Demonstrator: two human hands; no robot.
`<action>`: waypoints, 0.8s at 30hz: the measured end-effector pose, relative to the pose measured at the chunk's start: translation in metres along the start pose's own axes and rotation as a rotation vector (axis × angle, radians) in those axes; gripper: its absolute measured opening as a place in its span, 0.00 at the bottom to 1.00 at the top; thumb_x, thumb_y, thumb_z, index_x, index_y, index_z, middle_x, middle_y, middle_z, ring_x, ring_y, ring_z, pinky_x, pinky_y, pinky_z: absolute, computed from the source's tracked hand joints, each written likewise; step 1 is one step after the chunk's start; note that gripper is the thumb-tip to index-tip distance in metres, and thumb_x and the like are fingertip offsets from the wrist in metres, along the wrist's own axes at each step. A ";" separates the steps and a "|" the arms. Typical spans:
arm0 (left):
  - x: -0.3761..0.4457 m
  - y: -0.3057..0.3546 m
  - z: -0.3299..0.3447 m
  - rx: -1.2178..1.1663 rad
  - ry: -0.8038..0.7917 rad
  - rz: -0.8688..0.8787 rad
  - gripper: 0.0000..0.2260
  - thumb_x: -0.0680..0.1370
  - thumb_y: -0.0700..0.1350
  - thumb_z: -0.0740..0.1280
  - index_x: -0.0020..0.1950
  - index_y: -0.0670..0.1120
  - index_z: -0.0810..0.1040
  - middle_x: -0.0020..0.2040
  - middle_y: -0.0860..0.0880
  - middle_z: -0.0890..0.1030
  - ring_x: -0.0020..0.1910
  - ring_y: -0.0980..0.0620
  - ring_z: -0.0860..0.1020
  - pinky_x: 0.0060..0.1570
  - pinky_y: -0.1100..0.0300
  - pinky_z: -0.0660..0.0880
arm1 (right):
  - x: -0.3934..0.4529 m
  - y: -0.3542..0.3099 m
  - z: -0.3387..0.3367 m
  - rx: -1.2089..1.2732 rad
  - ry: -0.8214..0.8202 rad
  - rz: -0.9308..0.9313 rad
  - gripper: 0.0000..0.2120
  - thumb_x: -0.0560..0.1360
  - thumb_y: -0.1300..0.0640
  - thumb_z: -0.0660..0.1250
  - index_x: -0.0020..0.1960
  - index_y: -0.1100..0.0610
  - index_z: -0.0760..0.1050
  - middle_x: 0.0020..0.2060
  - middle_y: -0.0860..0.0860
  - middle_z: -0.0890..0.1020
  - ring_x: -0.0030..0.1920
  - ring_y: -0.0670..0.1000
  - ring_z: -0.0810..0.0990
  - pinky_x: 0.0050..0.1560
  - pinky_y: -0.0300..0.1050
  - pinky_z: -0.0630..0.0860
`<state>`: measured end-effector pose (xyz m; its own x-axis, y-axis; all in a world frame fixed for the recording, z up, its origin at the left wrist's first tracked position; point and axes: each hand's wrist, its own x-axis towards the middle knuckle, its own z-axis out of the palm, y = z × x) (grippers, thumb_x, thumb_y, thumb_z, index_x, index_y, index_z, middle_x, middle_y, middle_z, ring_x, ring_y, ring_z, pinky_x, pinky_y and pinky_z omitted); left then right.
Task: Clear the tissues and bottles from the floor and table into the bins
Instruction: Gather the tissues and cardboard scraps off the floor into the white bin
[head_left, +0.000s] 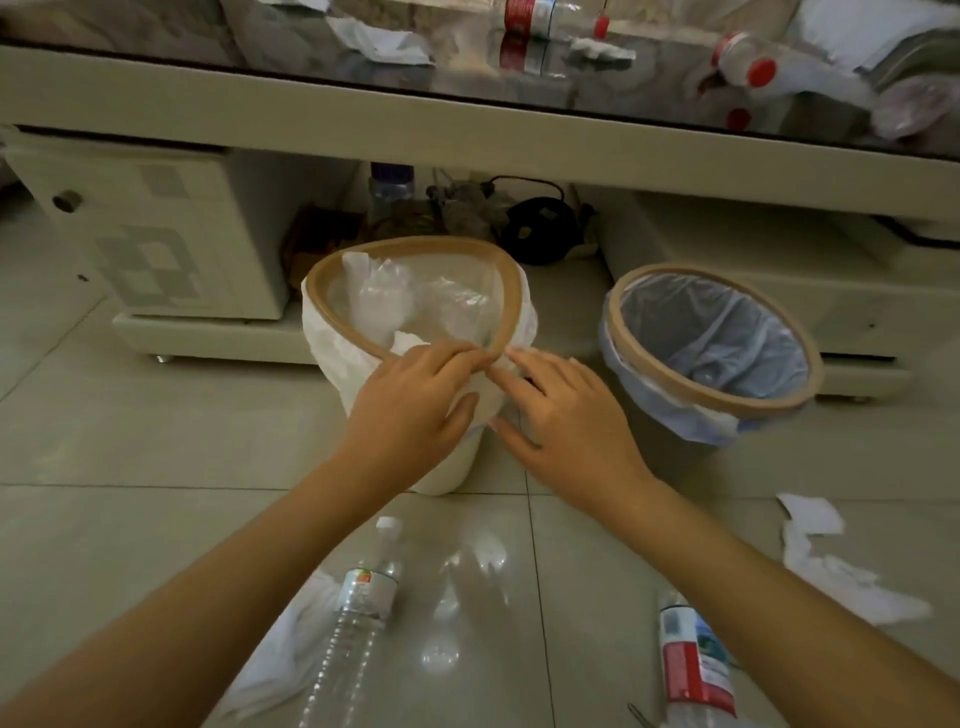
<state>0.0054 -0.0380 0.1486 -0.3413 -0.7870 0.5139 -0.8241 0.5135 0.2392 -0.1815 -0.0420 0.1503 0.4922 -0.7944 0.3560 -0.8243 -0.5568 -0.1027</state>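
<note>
Hands (415, 400) (566, 410) pinch white-lined bin (332, 291) rim; crumpled tissue (831, 566) on floor.

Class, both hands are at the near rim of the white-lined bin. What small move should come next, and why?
Probably let go of the rim and reach the left hand down to the clear bottle lying on the floor just below. The white-lined bin stands upright with its liner in place, while bottles and tissues still lie around it.
</note>
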 end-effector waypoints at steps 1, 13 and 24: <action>-0.004 0.009 0.007 0.022 -0.009 0.042 0.17 0.76 0.45 0.66 0.64 0.45 0.76 0.60 0.48 0.79 0.55 0.48 0.78 0.52 0.54 0.75 | -0.017 0.007 0.000 -0.007 -0.015 0.025 0.23 0.76 0.48 0.63 0.70 0.53 0.70 0.67 0.54 0.74 0.67 0.55 0.71 0.65 0.59 0.69; -0.038 0.103 0.110 0.056 -0.498 0.146 0.26 0.78 0.52 0.64 0.74 0.50 0.63 0.72 0.50 0.68 0.69 0.49 0.69 0.63 0.51 0.69 | -0.206 0.105 0.021 -0.186 -0.268 0.461 0.26 0.73 0.48 0.67 0.69 0.54 0.69 0.65 0.56 0.75 0.65 0.59 0.73 0.62 0.62 0.68; -0.029 0.191 0.186 0.021 -0.685 0.097 0.28 0.79 0.58 0.60 0.76 0.51 0.55 0.76 0.50 0.60 0.74 0.49 0.60 0.70 0.52 0.59 | -0.292 0.153 0.053 -0.114 -0.409 0.780 0.27 0.80 0.46 0.56 0.76 0.50 0.56 0.76 0.53 0.59 0.75 0.55 0.56 0.73 0.60 0.51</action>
<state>-0.2263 0.0194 0.0256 -0.6167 -0.7801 -0.1053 -0.7816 0.5911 0.1990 -0.4368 0.0920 -0.0184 -0.1779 -0.9743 -0.1384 -0.9789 0.1897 -0.0765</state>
